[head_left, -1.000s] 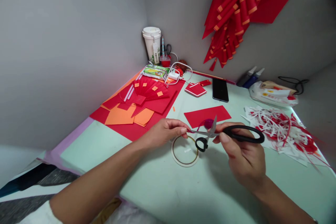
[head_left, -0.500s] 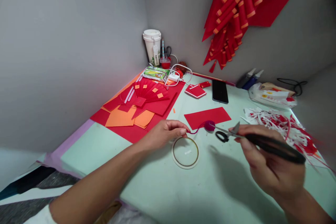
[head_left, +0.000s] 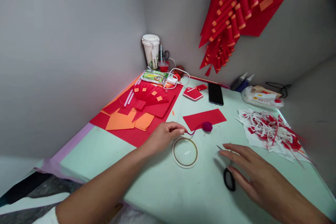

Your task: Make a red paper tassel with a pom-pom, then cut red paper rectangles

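Your left hand point(head_left: 166, 135) is pinching the purple thread point(head_left: 193, 133) between thumb and fingers. The thread is running to its small ball point(head_left: 207, 126), which is lying at the near edge of the red paper point(head_left: 201, 118). Your right hand point(head_left: 258, 173) is spreading its fingers partly over the scissors point(head_left: 225, 179); whether it is gripping them, I cannot tell. The thread is looking light, soft and limp, so a pinch is probably suiting it. The stiff scissors are probably offering a safer hold at their black loop point(head_left: 232, 189).

From here I see a matt, fuzzy-looking magenta yarn ball point(head_left: 207, 126), a smooth, matt red paper rectangle point(head_left: 201, 117), a glossy black rectangular phone point(head_left: 215, 94), and metal-bladed scissors point(head_left: 225, 179) with a smooth black plastic-looking handle.
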A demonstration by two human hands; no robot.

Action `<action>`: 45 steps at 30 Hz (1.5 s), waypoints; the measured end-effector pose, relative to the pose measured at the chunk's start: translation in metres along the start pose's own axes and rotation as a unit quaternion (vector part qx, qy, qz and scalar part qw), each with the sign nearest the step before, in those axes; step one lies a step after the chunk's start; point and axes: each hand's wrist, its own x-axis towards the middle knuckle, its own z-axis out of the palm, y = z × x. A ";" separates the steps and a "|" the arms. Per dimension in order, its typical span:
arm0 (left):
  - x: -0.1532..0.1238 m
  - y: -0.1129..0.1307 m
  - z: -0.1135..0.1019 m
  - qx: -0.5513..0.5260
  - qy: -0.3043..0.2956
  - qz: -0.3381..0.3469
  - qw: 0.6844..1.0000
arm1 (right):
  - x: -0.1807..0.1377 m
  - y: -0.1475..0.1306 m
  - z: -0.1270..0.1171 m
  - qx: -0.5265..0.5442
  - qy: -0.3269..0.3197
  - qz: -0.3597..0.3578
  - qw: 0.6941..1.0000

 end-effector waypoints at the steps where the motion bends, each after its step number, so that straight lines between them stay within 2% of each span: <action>1: 0.001 0.000 0.000 -0.008 0.000 -0.001 1.000 | 0.011 -0.012 -0.002 0.036 0.005 0.004 0.999; 4: 0.003 -0.001 0.000 -0.047 0.003 -0.007 0.999 | 0.046 -0.048 0.007 0.114 -0.004 -0.009 0.993; 6: 0.003 0.000 -0.001 -0.063 0.011 -0.012 0.998 | 0.067 -0.067 0.023 0.117 -0.017 -0.022 0.993; 10: 0.002 0.005 -0.002 -0.092 0.017 -0.031 0.995 | 0.095 -0.087 0.056 0.077 -0.006 -0.012 0.997; 13: -0.001 0.010 -0.002 -0.130 0.021 -0.040 0.990 | 0.105 -0.094 0.069 0.056 -0.015 -0.003 0.998; 18: -0.004 0.015 -0.004 -0.143 0.025 -0.067 0.987 | 0.106 -0.101 0.070 0.045 -0.022 0.027 0.998; 23: -0.003 0.012 -0.006 -0.131 0.000 -0.054 0.990 | 0.103 -0.101 0.063 0.046 -0.021 0.076 0.996; 27: -0.002 0.011 -0.006 -0.098 0.002 -0.042 0.994 | 0.104 -0.098 0.062 0.047 -0.026 0.090 0.995; 34: 0.004 0.003 -0.005 -0.089 0.010 -0.035 0.995 | 0.097 -0.089 0.063 0.048 -0.037 0.067 0.996; 37: 0.005 0.000 -0.004 -0.104 0.006 -0.031 0.994 | 0.090 -0.085 0.056 0.125 -0.018 0.031 0.991; 39: 0.004 0.000 -0.005 -0.106 -0.001 -0.035 0.994 | 0.083 -0.081 0.048 0.219 -0.002 0.033 0.975; 41: 0.004 0.002 -0.005 -0.090 -0.005 -0.045 0.995 | 0.075 -0.076 0.040 0.312 -0.006 0.091 0.946; 43: 0.003 0.004 -0.005 -0.066 -0.005 -0.052 0.996 | 0.069 -0.070 0.035 0.398 -0.019 0.182 0.899; 45: 0.003 0.006 -0.004 -0.050 -0.010 -0.054 0.997 | 0.066 -0.063 0.033 0.481 -0.013 0.254 0.839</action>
